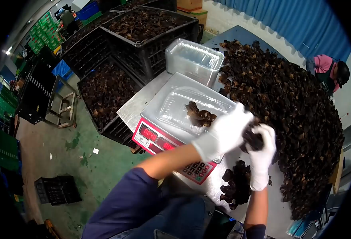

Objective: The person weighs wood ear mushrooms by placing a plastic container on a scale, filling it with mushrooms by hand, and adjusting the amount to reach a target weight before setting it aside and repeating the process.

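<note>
Mushrooms (pixel 252 138) clamped between left hand (pixel 227 131) and right hand (pixel 261 155), beside scale (pixel 159 139) edge.

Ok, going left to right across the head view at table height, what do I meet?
Black crate of dark mushrooms → scale carrying a clear tray → left hand → right hand, both gloved and holding a dark clump → big mushroom heap on the table.

Green floor (pixel 64 151) with stains, blue curtain (pixel 303 24) along pale wall (pixel 231 18), black crates (pixel 143 36) stacked left, green crates (pixel 44 32) and blue crates (pixel 88 8) far back, metal stand (pixel 66 105), small black crate (pixel 58 190) on floor.
</note>
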{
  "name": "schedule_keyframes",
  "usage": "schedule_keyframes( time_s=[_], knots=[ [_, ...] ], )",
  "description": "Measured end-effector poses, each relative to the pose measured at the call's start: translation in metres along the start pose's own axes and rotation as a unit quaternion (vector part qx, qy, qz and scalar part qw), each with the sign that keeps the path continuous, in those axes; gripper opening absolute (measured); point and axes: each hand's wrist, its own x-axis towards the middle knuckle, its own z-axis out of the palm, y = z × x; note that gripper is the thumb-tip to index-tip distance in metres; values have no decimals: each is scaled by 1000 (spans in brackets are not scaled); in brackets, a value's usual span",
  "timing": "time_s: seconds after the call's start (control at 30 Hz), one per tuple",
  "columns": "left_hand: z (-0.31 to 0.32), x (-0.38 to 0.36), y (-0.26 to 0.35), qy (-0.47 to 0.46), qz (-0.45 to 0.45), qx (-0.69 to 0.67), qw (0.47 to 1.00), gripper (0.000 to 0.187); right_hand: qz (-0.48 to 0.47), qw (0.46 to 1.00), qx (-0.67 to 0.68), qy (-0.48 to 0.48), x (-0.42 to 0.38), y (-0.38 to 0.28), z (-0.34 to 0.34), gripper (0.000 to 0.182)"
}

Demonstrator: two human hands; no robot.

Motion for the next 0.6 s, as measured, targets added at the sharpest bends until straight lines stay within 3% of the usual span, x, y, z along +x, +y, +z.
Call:
schedule_keyframes(
  time_s=[0.07,0.13,0.17,0.2,0.23,0.4,0.47,0.5,0.6],
  knots=[
    [-39,-12,-31,57,17,10,998,38,-18,998,38,-40,24,-18,36,42],
    [-65,-21,-62,67,-12,61,996,38,42,986,125,-101,32,-28,72,42],
    [-73,-25,-75,52,-32,88,994,38,26,986,102,-126,35,-24,88,40],
    [-83,-24,-84,-5,-109,121,987,38,11,985,79,-151,37,-19,101,39],
    [-88,-30,-94,0,-101,118,988,38,36,978,66,-194,37,-16,107,43],
    [-99,-45,-126,-22,-114,67,991,45,47,963,105,-243,35,2,99,65],
    [-101,-47,-129,-13,-71,65,995,57,78,959,83,-259,38,-9,84,73],
    [-106,-45,-123,-49,-106,67,991,68,62,957,51,-278,37,-8,81,82],
    [-106,-51,-116,-31,-99,91,990,75,49,958,19,-281,34,-14,78,87]
  ],
)
